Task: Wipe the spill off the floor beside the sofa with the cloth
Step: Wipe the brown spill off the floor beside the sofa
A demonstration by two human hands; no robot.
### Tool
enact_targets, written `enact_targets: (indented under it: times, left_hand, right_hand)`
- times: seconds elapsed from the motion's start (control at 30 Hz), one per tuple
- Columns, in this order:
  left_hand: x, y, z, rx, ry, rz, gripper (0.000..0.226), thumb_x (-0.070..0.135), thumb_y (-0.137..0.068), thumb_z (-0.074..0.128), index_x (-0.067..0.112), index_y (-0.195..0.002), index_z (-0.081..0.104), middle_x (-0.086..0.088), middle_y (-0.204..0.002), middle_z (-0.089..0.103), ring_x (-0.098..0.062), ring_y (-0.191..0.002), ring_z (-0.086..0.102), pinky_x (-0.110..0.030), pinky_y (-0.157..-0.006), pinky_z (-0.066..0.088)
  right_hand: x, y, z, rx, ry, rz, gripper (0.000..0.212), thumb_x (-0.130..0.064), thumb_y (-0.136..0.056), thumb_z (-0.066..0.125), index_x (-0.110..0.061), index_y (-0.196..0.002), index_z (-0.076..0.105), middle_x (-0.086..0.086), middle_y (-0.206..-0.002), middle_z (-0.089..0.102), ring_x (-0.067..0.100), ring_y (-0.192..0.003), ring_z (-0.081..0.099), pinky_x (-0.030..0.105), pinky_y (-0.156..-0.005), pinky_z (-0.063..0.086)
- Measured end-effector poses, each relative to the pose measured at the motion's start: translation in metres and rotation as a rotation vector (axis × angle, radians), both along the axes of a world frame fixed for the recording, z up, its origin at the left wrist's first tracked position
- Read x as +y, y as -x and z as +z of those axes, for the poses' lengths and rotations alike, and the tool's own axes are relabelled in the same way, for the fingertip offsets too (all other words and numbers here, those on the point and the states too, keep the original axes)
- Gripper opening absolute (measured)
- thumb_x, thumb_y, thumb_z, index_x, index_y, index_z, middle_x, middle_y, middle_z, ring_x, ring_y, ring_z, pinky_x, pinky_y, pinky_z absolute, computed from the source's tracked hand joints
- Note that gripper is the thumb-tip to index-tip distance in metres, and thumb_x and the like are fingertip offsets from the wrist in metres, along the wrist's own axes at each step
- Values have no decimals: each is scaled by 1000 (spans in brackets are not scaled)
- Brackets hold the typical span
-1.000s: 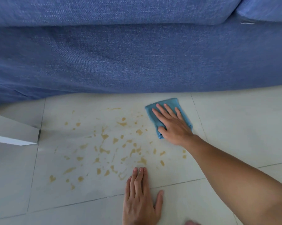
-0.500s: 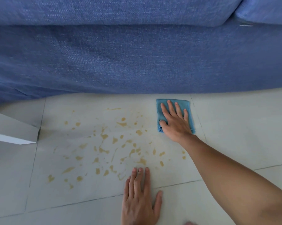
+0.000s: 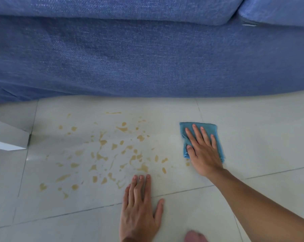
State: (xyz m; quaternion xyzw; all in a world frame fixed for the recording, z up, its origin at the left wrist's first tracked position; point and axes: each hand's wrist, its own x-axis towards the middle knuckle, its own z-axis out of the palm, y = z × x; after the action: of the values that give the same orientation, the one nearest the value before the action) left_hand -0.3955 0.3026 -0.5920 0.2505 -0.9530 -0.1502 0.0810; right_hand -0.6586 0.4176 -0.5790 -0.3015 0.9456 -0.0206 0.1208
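Note:
A folded blue cloth [image 3: 207, 127] lies flat on the pale floor tiles, right of the spill. My right hand [image 3: 202, 152] presses down on it with fingers spread, covering most of it. The spill [image 3: 112, 152] is a wide scatter of tan-yellow drops and streaks across one tile, just in front of the blue sofa [image 3: 130, 58]. My left hand [image 3: 140, 206] rests flat on the floor at the spill's near edge, fingers together, holding nothing.
The sofa base runs across the whole back of the view, close to the spill. A white furniture corner [image 3: 9, 137] juts in at the left. A knee or toe [image 3: 195, 237] shows at the bottom edge. Grout lines cross the tiles.
My right hand slid the cloth to the right and slightly toward me, away from the spill's upper right edge. My left hand stayed planted.

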Motion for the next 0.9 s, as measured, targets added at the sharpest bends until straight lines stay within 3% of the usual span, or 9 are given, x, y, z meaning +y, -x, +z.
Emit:
enact_targets:
  times: [0.37, 0.57, 0.77, 0.9]
  left_hand:
    - [-1, -1, 4, -69, -39, -30, 78, 59, -93, 43, 7, -151, 39, -12, -151, 44, -28, -146, 34, -39, -123, 15]
    - [-1, -2, 5, -80, -52, -39, 78, 59, -93, 43, 7, -151, 39, -13, -150, 47, -29, -145, 38, -43, -118, 24]
    - [-3, -3, 7, -79, -51, -53, 78, 59, -92, 46, 7, -150, 41, -12, -150, 48, -29, -144, 40, -43, -117, 25]
    - [-3, -3, 8, -103, -55, -57, 77, 58, -91, 48, 7, -149, 43, -12, -150, 48, -29, -143, 42, -42, -116, 25]
  right_hand:
    - [11, -55, -1, -24, 66, 120, 59, -42, -101, 12, -37, -158, -1, -12, -168, -11, 12, -153, -19, 47, -124, -9]
    - [2, -80, -1, -34, 88, 170, 59, -40, -103, 13, -33, -160, 3, -10, -168, -11, 16, -154, -19, 46, -124, -9]
    - [-7, -75, 2, -195, 431, -77, 61, -39, -101, 16, -21, -158, 29, -14, -166, 14, -2, -152, -4, 28, -124, -7]
    - [-26, -70, 3, -142, 336, -6, 64, -41, -98, 13, -26, -157, 30, -7, -167, 11, 11, -155, -5, 34, -124, -10]
